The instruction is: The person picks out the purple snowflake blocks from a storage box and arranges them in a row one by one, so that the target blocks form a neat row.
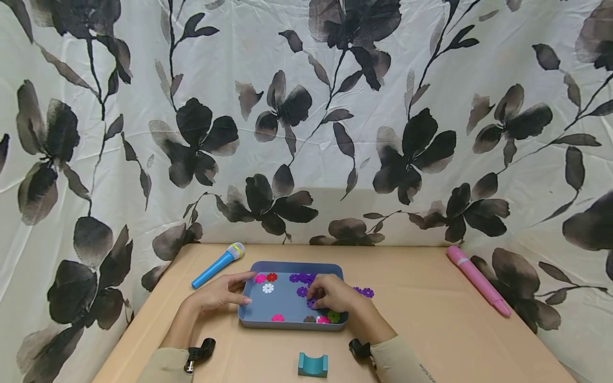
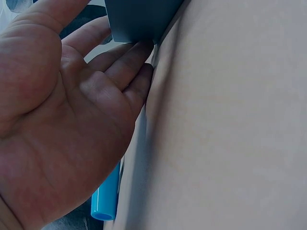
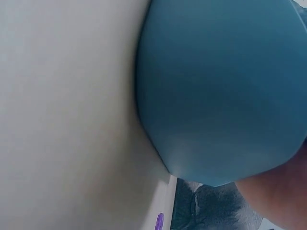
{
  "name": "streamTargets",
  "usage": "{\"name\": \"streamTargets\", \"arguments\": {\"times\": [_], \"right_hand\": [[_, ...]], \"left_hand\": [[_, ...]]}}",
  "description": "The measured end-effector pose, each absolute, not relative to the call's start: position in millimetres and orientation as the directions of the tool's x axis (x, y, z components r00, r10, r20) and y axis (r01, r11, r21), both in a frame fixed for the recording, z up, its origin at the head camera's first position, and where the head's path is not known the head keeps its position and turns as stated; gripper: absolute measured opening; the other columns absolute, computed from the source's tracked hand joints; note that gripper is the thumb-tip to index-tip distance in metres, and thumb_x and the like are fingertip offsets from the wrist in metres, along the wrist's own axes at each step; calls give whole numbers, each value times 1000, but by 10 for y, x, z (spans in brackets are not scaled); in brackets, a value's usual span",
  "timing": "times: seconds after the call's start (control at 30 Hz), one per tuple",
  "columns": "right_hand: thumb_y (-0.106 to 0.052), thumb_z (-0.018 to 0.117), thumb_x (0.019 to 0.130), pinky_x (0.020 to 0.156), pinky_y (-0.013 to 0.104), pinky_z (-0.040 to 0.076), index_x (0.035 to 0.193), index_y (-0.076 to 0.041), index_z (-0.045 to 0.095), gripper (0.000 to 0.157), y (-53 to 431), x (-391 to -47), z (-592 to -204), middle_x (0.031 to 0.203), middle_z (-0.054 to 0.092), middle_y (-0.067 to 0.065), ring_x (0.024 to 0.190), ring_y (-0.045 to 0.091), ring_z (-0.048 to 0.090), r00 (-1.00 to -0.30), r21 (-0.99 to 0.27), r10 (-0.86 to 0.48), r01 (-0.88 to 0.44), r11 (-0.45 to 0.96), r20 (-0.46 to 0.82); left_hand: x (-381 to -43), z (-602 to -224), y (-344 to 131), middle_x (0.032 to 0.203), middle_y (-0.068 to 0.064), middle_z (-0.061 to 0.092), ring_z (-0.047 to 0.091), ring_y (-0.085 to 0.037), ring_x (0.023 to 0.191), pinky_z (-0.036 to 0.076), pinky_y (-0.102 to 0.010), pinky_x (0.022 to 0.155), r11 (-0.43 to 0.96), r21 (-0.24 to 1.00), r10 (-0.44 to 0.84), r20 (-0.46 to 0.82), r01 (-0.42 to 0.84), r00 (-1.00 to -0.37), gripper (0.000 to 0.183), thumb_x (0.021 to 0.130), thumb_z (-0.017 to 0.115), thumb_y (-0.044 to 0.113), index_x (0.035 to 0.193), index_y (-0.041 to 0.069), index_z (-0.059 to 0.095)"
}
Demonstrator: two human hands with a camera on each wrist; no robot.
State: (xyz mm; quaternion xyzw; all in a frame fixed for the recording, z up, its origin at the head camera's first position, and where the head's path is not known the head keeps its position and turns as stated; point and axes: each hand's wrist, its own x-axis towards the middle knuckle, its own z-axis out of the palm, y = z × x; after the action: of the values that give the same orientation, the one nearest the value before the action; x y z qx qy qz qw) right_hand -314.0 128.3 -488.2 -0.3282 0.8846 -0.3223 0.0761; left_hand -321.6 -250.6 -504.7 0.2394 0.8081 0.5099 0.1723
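Observation:
A shallow blue-grey tray [image 1: 278, 319] lies on the table with flower-shaped discs in it. My left hand [image 1: 217, 292] holds its left end, thumb over the rim and fingers along the outer wall; the left wrist view shows those fingers against the tray's underside edge [image 2: 139, 21]. Inside the right half, my right hand [image 1: 332, 293] has curled fingers pinching at a purple disc [image 1: 311, 304], mostly covered by the fingertips. More purple discs [image 1: 294, 277] sit behind it. Pink [image 1: 260, 278], red [image 1: 272, 277] and white [image 1: 268, 288] discs lie at the left. The tray wall [image 3: 216, 96] fills most of the right wrist view.
Purple discs [image 1: 367, 292] lie on the table just right of the tray. A blue toy microphone [image 1: 215, 269] is at back left, a pink pen-shaped tube [image 1: 479, 282] at far right. Near the front stands a teal cradle-shaped block [image 1: 313, 366]. A floral curtain [image 1: 306, 133] hangs behind.

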Motion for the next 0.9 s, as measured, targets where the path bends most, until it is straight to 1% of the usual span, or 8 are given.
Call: {"name": "streamTargets", "arguments": {"times": [0.1, 0.23, 0.4, 0.53, 0.63, 0.8, 0.9], "right_hand": [[-1, 81, 87, 69, 18, 56, 97, -10, 80, 14, 1302, -3137, -4884, 92, 67, -2, 79, 4, 59, -771, -639, -631, -529, 559, 85], [-4, 83, 86, 68, 19, 57, 98, -10, 81, 13, 1327, -3150, -4883, 92, 69, -2, 78, 6, 59, -776, -651, -624, -520, 554, 89], [-7, 84, 87, 69, 19, 57, 100, -10, 82, 14, 1369, -3180, -4879, 94, 71, -2, 80, 9, 60, -787, -661, -611, -503, 556, 84], [-7, 83, 88, 69, 20, 56, 104, -8, 82, 16, 1426, -3205, -4867, 97, 73, 0, 82, 11, 59, -793, -676, -599, -503, 539, 112], [-8, 82, 89, 71, 21, 56, 106, -7, 82, 17, 1477, -3224, -4854, 100, 74, 2, 85, 13, 60, -801, -691, -582, -499, 523, 139], [-8, 82, 89, 75, 21, 56, 108, -5, 81, 19, 1595, -3249, -4819, 104, 76, 1, 91, 15, 63, -830, -722, -528, -478, 501, 183], [-9, 82, 89, 76, 22, 56, 107, -5, 81, 19, 1684, -3256, -4782, 104, 76, 2, 91, 17, 63, -847, -743, -491, -461, 486, 205]], "left_hand": [[-3218, -5061, -2509, 170, -24, 25, 16, -48, 158, 20, -57, 126, 368, 906, 561, -36, 210, -827, 83, 93, 80, 20, 160, 1, 37], [-3222, -5067, -2509, 170, -24, 26, 16, -48, 158, 20, -56, 126, 366, 905, 564, -32, 216, -825, 82, 92, 80, 20, 160, 1, 37], [-3215, -5047, -2499, 170, -23, 26, 16, -47, 158, 20, -56, 126, 371, 904, 559, -37, 210, -828, 81, 93, 79, 18, 160, 2, 37], [-3217, -5035, -2497, 170, -23, 26, 16, -47, 158, 20, -56, 127, 373, 903, 561, -39, 211, -827, 81, 93, 79, 18, 160, 2, 37], [-3222, -5029, -2500, 170, -23, 26, 17, -47, 158, 21, -56, 126, 369, 904, 563, -35, 213, -826, 82, 92, 80, 20, 160, 2, 37], [-3228, -5033, -2501, 169, -24, 26, 17, -47, 158, 21, -56, 126, 364, 907, 567, -34, 213, -823, 82, 93, 80, 20, 160, 1, 37], [-3226, -5039, -2500, 170, -24, 26, 17, -47, 158, 21, -55, 126, 356, 912, 566, -35, 206, -824, 83, 92, 80, 20, 160, 1, 37]]}}
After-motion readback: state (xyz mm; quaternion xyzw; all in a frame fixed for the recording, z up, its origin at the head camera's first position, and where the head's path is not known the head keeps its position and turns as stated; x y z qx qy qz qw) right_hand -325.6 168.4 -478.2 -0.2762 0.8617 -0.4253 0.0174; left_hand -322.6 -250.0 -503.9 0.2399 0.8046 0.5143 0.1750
